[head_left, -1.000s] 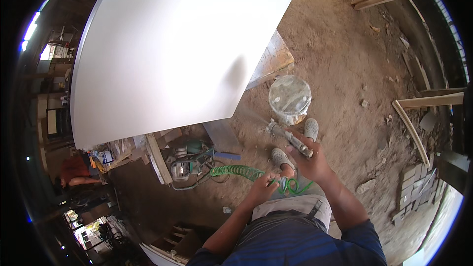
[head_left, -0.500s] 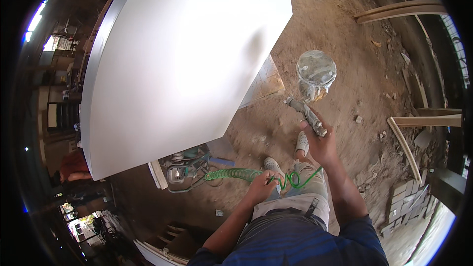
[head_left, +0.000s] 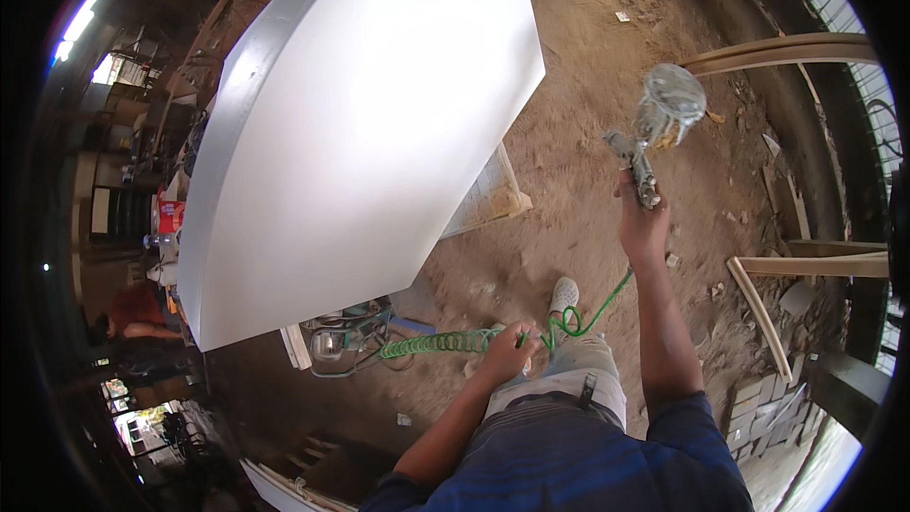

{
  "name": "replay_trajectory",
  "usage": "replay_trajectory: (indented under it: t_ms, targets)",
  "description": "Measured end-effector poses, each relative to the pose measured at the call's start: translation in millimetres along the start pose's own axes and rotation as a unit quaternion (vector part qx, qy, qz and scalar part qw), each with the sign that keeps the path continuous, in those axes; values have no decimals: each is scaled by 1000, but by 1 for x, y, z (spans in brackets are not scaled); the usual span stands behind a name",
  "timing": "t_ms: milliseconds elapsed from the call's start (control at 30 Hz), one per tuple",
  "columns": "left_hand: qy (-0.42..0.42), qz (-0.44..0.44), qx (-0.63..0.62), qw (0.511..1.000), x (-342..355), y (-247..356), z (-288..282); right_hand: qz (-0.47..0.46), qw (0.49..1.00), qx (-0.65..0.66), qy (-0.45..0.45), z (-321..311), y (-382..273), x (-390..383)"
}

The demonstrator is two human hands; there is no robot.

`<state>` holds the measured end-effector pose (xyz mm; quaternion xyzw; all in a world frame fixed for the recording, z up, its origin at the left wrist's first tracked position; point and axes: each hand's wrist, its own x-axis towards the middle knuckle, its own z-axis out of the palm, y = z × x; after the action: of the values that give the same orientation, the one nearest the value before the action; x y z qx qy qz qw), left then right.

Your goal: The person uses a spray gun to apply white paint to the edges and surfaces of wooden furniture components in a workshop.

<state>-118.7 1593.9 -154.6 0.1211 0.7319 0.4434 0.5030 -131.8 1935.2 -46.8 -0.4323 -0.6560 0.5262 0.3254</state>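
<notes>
My right hand [head_left: 645, 223] is wrapped round a spray gun [head_left: 645, 176], held out ahead of me over the dirt floor. The gun's round, paint-smeared cup [head_left: 675, 95] shows beyond its body. Whether a finger presses the trigger is hidden. My left hand [head_left: 510, 351] is closed on a green coiled air hose [head_left: 441, 342] near my waist. From there the hose loops across to below my right hand. A large glossy white panel [head_left: 379, 123] stands raised to the left of the gun, well apart from it.
Below the panel's near edge lies a compressor-like machine [head_left: 329, 346] with tangled cables. Curved wooden strips [head_left: 782, 51] jut in from the right, above stacked blocks [head_left: 758, 408]. A wooden-edged board [head_left: 488, 197] lies under the panel. Another person [head_left: 142, 315] is at the far left.
My right hand has carried the spray gun farther out and to the right, away from the panel. The view has shifted slightly; my left hand keeps hold of the hose.
</notes>
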Motion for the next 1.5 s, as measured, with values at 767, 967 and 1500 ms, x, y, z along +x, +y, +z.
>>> replay_trajectory:
  t_ms: [767, 967, 1500]
  targets:
    - [54, 3, 23, 998, -81, -78, -51, 30, 932, 112, -342, -38, -47, -256]
    - [85, 55, -82, 991, -120, -70, -96, 34, 907, 90, -410, -11, -42, -308]
    - [309, 324, 2, 894, -244, 1, -165, -36, 834, 72, -546, 33, -67, -379]
